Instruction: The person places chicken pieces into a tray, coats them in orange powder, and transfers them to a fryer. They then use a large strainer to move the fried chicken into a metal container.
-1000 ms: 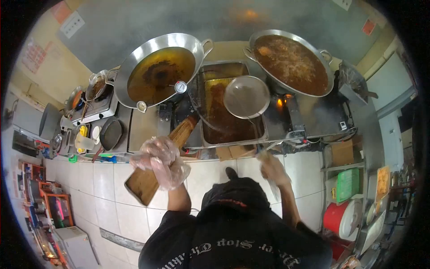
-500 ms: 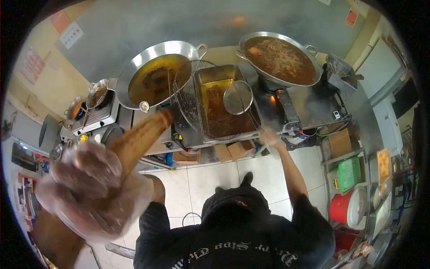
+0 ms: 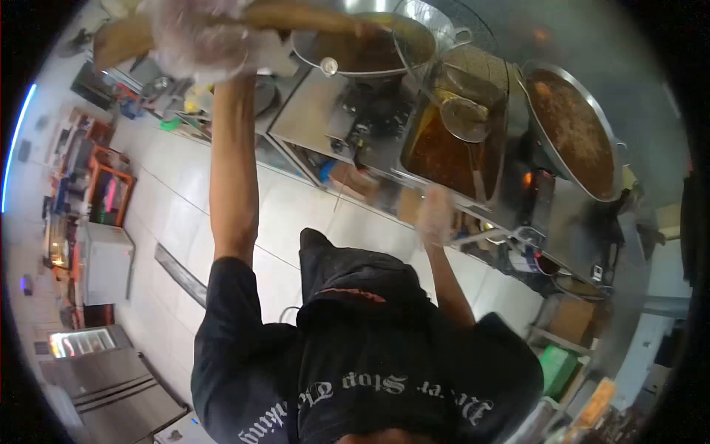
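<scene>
My left hand (image 3: 203, 37), in a clear plastic glove, is closed around the thick wooden handle (image 3: 303, 16) of a large wire skimmer (image 3: 458, 44). The wire basket hangs over the back of a rectangular metal pan (image 3: 416, 132) of dark oil. A small round strainer (image 3: 464, 120) rests in that pan, its thin handle leaning over the front edge. My right hand (image 3: 435, 214), gloved and slightly blurred, is near the counter's front edge, left of the strainer handle and apart from it. Its fingers look stretched out, with nothing visible in them.
On the right stands a wok (image 3: 573, 126) of bubbling oil, with a flame showing beside it. Another wok (image 3: 362, 53) of oil stands at the back left. Cardboard boxes (image 3: 351, 181) sit under the counter. White floor tiles (image 3: 174, 166) extend to the left.
The view has turned to the left. My left arm has stretched out toward the left wok with the skimmer. My right hand has come away from the small strainer's handle.
</scene>
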`<state>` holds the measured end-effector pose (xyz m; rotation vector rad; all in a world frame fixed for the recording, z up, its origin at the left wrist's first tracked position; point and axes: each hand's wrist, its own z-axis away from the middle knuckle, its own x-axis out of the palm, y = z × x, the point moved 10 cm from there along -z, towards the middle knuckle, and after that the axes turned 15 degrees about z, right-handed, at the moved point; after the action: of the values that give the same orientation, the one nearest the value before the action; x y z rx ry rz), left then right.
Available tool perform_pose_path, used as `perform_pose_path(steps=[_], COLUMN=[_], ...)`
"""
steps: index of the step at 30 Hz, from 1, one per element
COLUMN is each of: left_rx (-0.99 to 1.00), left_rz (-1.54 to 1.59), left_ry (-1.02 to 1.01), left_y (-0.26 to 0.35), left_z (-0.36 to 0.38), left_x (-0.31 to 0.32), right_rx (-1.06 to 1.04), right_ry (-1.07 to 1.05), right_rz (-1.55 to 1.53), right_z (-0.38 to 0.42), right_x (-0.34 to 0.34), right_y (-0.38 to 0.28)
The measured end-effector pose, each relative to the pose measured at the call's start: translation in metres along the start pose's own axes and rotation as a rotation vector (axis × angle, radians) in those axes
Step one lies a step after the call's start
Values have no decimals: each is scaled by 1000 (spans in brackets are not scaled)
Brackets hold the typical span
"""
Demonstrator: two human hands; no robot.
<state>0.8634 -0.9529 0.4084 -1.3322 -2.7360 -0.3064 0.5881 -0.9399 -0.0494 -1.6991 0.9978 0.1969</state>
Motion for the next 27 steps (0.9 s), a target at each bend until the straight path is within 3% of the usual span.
perform_pose_path(steps=[1, 2, 3, 4, 6, 7, 8, 9, 10, 12, 13, 16, 20, 22, 23, 25, 26, 27], left_rx=[166, 354, 266, 265, 390, 380, 242, 104, 112, 212, -22, 79, 36, 17, 12, 18, 27, 27], left_rz=[-150, -274, -282, -281, -411, -427, -320, -172, -153, -492, -278, -400, -385, -380, -368, -345, -310, -278], left_ry=[367, 749, 411, 400, 570, 553, -20, -574, -572, -177, -450, -162, -35, -16, -12, -41, -56, -52], left_y=[22, 48, 45, 43, 44, 62, 70, 64, 56, 50, 47, 30, 4, -5, -7, -5, -5, -9], left_z=[-2, 30, 12, 9, 22, 18, -8, 2, 6, -7, -19, -13, -11, -11, -9, -3, -2, 2], left_x=[-25, -48, -20, -3, 15, -19, -31, -16, 3, 32, 13, -33, -81, -88, -87, -71, -63, -52], right_rx=[-291, -351, -251, -131, -91, -101, 177, 157, 127, 194, 254, 213, 124, 230, 96, 311, 324, 115], right_ry=[-9, -232, -387, -559, -602, -231, -525, -447, -350, -360, -389, -512, -462, -60, 144, -230, -426, -350], right_rz=[-54, -251, -78, 90, 279, 291, 215, 266, 334, 357, 358, 271, 199, 262, 277, 229, 190, 198], right_z=[-10, -11, -26, -25, -23, -32, -35, -47, -58, -61, -64, -61, -53, -46, -43, -30, -27, -14], right_x=[3, 45, 78, 109, 171, 190, 222, 238, 250, 277, 288, 272, 298, 278, 249, 230, 193, 176], right_y=[-67, -84, -96, -106, -104, -92, -67, -58, -42, -5, 3, -13, -10, 9, -8, -14, -54, -71])
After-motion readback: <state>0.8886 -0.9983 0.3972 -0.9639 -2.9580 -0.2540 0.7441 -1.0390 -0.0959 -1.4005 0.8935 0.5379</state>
